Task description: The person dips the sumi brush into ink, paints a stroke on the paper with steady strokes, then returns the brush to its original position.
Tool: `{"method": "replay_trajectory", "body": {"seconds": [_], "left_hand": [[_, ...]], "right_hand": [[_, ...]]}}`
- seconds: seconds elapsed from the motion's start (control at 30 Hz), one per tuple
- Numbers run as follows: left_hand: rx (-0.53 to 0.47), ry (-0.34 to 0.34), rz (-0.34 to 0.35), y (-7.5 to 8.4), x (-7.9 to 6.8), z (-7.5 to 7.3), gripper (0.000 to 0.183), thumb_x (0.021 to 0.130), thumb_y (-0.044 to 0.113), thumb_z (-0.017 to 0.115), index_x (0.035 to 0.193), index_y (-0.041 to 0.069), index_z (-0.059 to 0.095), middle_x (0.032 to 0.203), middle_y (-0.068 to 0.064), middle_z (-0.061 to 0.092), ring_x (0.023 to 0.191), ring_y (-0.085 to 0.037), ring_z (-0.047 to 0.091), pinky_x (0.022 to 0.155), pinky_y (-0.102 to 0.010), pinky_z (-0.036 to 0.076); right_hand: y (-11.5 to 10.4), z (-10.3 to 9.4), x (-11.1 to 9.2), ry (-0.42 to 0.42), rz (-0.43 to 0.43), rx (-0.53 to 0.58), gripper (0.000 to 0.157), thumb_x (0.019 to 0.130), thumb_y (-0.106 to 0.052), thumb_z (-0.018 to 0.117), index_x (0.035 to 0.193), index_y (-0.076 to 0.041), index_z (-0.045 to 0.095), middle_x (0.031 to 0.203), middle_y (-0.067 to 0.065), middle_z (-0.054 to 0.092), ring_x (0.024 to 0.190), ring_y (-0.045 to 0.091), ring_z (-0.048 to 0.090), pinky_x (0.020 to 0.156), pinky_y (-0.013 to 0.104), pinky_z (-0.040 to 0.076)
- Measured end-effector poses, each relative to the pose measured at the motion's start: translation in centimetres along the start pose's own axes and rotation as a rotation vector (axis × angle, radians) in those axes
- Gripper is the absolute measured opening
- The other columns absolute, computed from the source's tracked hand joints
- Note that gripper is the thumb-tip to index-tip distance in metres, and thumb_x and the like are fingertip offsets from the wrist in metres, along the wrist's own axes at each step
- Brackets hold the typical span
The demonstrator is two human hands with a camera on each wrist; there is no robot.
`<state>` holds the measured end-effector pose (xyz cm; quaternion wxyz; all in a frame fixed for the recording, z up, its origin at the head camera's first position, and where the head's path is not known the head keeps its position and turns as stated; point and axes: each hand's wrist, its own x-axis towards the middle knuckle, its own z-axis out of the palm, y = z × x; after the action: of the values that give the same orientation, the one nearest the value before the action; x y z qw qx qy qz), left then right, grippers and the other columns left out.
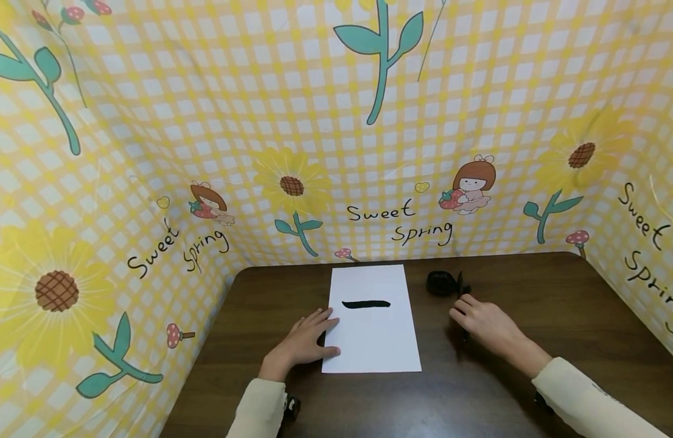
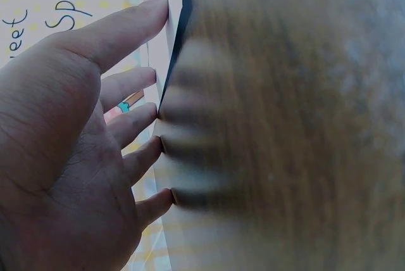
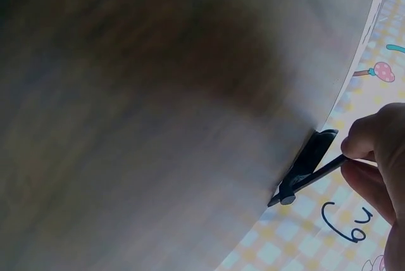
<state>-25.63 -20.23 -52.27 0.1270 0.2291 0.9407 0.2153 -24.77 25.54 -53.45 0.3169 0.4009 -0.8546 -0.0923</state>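
A white sheet of paper (image 1: pixel 369 340) lies on the table and bears one thick black horizontal stroke (image 1: pixel 366 304). My left hand (image 1: pixel 303 340) rests at the sheet's left edge, fingers spread, with the thumb and fingertips on or beside the paper; the left wrist view shows the same hand (image 2: pixel 82 138) from the palm side. To the right of the sheet, my right hand (image 1: pixel 487 325) pinches a slim black brush (image 3: pixel 323 173) between thumb and fingers. Its far end is close to a small black ink dish (image 1: pixel 440 283). Part of the brush is hidden by the hand.
The dark brown wooden table (image 1: pixel 380 407) reaches back to a yellow-checked cloth (image 1: pixel 336 140) printed with flowers and "Sweet Spring", which hangs behind and along both sides. Dark bands sit at both wrists below the cream sleeves (image 1: pixel 260 407).
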Motion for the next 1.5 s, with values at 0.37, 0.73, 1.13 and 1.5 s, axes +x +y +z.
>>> {"method": "replay_trajectory", "body": {"seconds": [0.37,0.73,1.13,1.5], "left_hand": [[0.007,0.006,-0.009,0.00,0.20,0.05,0.074,0.097,0.046,0.076,0.160,0.017,0.051,0.176,-0.008,0.031,0.165,-0.037,0.021,0.129,-0.070,0.015],[-0.008,0.000,-0.008,0.23,-0.05,-0.04,0.074,0.097,0.045,0.076,0.160,0.016,0.051,0.176,-0.010,0.031,0.165,-0.038,0.021,0.129,-0.071,0.014],[-0.008,0.002,-0.005,0.16,-0.01,-0.07,0.074,0.097,0.046,0.076,0.160,0.016,0.051,0.176,-0.010,0.031,0.165,-0.038,0.021,0.129,-0.071,0.014],[-0.001,-0.001,-0.002,0.05,-0.03,-0.04,0.074,0.097,0.046,0.076,0.160,0.016,0.051,0.176,-0.009,0.031,0.165,-0.038,0.021,0.129,-0.071,0.014]], "right_hand": [[-0.05,0.19,0.23,-0.039,-0.002,0.018,0.037,0.072,0.002,0.093,0.101,-0.006,0.072,0.105,0.011,0.073,0.099,0.027,0.071,0.061,0.031,0.060],[-0.17,0.49,0.38,-0.052,-0.007,0.027,0.033,0.074,0.003,0.094,0.099,-0.008,0.075,0.101,0.007,0.071,0.097,0.024,0.068,0.059,0.029,0.057],[-0.11,0.66,0.41,-0.065,-0.012,0.041,0.034,0.073,0.005,0.093,0.098,-0.009,0.076,0.099,0.006,0.071,0.095,0.023,0.066,0.057,0.028,0.055],[-0.21,0.61,0.28,-0.082,-0.009,0.039,0.031,0.075,0.004,0.093,0.098,-0.010,0.077,0.100,0.006,0.070,0.095,0.022,0.066,0.057,0.026,0.055]]}}
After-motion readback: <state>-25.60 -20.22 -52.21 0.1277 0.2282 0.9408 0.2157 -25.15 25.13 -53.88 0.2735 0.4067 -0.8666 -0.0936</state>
